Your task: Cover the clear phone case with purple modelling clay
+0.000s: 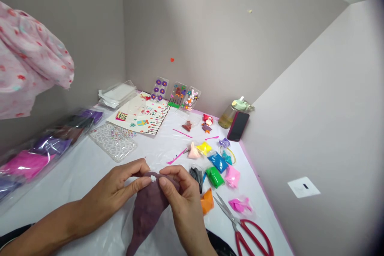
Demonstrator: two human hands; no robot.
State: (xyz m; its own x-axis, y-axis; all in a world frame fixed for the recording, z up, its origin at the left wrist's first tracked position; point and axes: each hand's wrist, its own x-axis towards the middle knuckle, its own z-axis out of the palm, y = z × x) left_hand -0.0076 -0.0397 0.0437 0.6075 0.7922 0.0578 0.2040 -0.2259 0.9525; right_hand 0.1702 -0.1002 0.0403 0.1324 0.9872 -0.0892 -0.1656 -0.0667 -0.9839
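A limp mauve cloth (148, 212) hangs from both of my hands at the front of the table, narrowing to a point toward me. My left hand (120, 186) pinches its upper left edge between thumb and fingers. On the other side, my right hand (181, 194) pinches the upper right edge, thumb in front. A small white bit (153, 178) shows on the cloth by my left thumb tip; I cannot tell what it is. Just right of my right hand lie an orange clay packet (207, 201) and a black one (196, 176).
Red-handled scissors (240, 224) lie open at the right, near several clay packets such as the green one (215, 177). A phone (239, 126) leans on a bottle (229, 115). Farther back are a decorated sheet (141, 114) and a sticker sheet (115, 144). Bagged packets (33, 164) line the left.
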